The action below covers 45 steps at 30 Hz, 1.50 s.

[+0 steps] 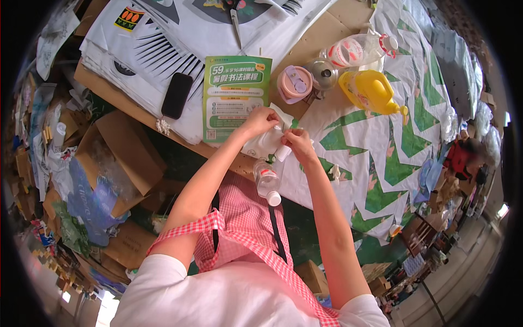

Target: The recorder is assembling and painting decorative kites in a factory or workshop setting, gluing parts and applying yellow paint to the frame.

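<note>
Here, both hands meet over a small white piece at the near edge of the tabletop.
We see the left hand with its grip pressed together, pinching the upper edge of the white piece, while the right hand pinches a small white tube-like part just beside it; whether that part touches the piece we cannot tell. The white piece lies directly under the left grip and to the left of the right grip, so both hands are about equally near. A clear bottle with a white cap lies just below the hands, its long axis running toward the person. A green leaflet and a black phone lie to the left; a yellow jug stands well apart to the right.
</note>
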{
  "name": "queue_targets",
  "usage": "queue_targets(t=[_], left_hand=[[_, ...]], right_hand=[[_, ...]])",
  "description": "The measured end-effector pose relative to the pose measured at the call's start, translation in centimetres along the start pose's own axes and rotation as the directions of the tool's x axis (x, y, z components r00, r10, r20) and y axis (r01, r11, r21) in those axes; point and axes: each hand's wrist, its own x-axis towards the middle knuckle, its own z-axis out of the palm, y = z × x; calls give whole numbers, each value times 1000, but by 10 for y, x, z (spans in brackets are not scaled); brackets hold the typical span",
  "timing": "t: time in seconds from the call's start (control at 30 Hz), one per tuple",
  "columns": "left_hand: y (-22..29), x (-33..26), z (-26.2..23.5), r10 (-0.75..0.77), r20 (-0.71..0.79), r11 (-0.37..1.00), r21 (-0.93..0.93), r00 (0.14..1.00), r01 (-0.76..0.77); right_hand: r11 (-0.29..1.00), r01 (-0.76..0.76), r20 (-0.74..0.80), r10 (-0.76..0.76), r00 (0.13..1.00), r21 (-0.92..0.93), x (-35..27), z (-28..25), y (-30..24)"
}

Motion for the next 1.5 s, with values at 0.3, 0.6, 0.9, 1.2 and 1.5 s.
queue_targets(t=[0.3, 0.6, 0.9, 1.2, 1.5], left_hand=[[-6, 5, 1, -43, -11, 993, -109, 999, 41], [11, 3, 2, -102, -32, 994, -50, 994, 100], [31, -15, -1, 1, 2, 997, 80, 1000, -1], [26, -90, -9, 248, 367, 611, 660, 897, -438], [23, -102, -14, 199, 413, 605, 661, 889, -443]], right_hand=[[625, 141, -259, -504, 824, -768, 3, 52, -7], [802, 107, -82, -73, 994, 588, -50, 15, -11], [462, 332, -288, -165, 943, 822, -84, 7, -53], [960, -28, -443, 154, 883, 279, -100, -24, 11], [769, 115, -435, 225, 872, 629, -65, -14, 9]])
